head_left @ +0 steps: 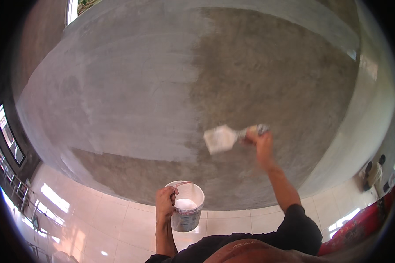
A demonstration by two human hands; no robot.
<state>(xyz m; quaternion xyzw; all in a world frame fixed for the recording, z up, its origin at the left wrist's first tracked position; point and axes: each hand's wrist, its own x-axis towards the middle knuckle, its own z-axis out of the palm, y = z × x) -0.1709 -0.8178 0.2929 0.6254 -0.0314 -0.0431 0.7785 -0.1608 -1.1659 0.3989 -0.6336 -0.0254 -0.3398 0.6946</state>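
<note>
My left hand (166,200) is closed on the handle of a plastic bucket (187,222), which hangs in front of my body. White liquid (185,204), like paint, lies inside it. In my right hand (261,141) is a wide paintbrush (220,139), gripped by its handle, with its white-covered bristles pointing left. The brush is slightly blurred, and whether its bristles touch the wall I cannot tell. Facing me is a plastered wall. Its left part has a paler grey coat (136,96); the right part (267,79) and a strip along the bottom are darker brown-grey.
Shiny light tiles (96,219) cover the floor below the wall. At the far left are a window (10,135) and a metal ladder-like frame (19,193). On the right, a red patterned cloth (360,228) lies near my arm, with some objects (374,173) by the side wall.
</note>
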